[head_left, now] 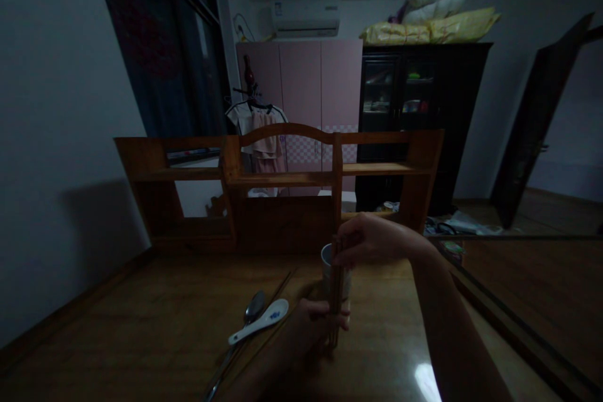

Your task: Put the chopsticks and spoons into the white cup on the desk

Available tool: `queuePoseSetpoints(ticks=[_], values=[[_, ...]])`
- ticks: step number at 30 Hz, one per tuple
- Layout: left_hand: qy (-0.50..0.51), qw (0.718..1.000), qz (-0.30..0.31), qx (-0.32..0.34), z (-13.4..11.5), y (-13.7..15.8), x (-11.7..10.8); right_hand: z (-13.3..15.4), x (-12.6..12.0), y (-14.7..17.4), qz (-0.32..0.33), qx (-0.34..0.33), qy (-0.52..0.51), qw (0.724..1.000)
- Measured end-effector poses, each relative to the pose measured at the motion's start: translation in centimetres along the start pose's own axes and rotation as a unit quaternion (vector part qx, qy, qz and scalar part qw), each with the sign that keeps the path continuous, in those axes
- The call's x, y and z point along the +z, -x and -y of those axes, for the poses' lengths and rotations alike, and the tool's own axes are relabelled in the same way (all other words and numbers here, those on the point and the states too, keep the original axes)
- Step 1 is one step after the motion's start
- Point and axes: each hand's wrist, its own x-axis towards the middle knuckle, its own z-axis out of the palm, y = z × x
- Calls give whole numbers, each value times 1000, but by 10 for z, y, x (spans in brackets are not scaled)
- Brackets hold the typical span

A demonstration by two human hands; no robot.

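Observation:
A bundle of chopsticks (pixel 335 289) stands upright over the wooden table, in front of a pale cup (pixel 326 255). My left hand (pixel 316 323) is closed around the bundle's lower part. At its top, my right hand (pixel 358 240) pinches the same chopsticks. The bundle hides much of the cup. Left of my left hand lies a white ceramic spoon (pixel 260 321) with a blue mark in its bowl. A metal spoon (pixel 255 305) rests beside and partly under it. More chopsticks (pixel 277 289) lie slanting next to the spoons.
A wooden shelf rack (pixel 282 180) stands along the back of the table (pixel 155 320). A white wall (pixel 56 169) borders the left side. Light glares off the tabletop near my right forearm. Behind are a pink wardrobe (pixel 301 88) and a dark cabinet (pixel 464 94).

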Motion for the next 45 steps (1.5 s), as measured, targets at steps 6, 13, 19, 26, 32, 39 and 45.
queuePoseSetpoints(ticks=[6, 13, 19, 26, 32, 39, 45], values=[[32, 999, 4, -12, 4, -1, 1, -5, -2, 2, 17, -10, -44, 999], [9, 951, -291, 99, -20, 6, -26, -8, 7, -15, -120, -86, -101, 984], [-7, 866, -463, 191, -42, 16, -52, -35, 60, -74, -187, -18, -59, 981], [112, 896, -400, 156, -44, 16, -48, -65, 130, -117, -275, 49, 38, 960], [204, 921, -320, 84, -24, 4, -34, -87, 153, -118, -220, 64, 17, 973], [264, 916, -301, 27, 5, -13, -32, -92, 135, -125, -186, 49, -6, 981], [239, 946, -217, 35, 18, -23, -22, 7, 73, -81, -294, -101, -49, 949]])
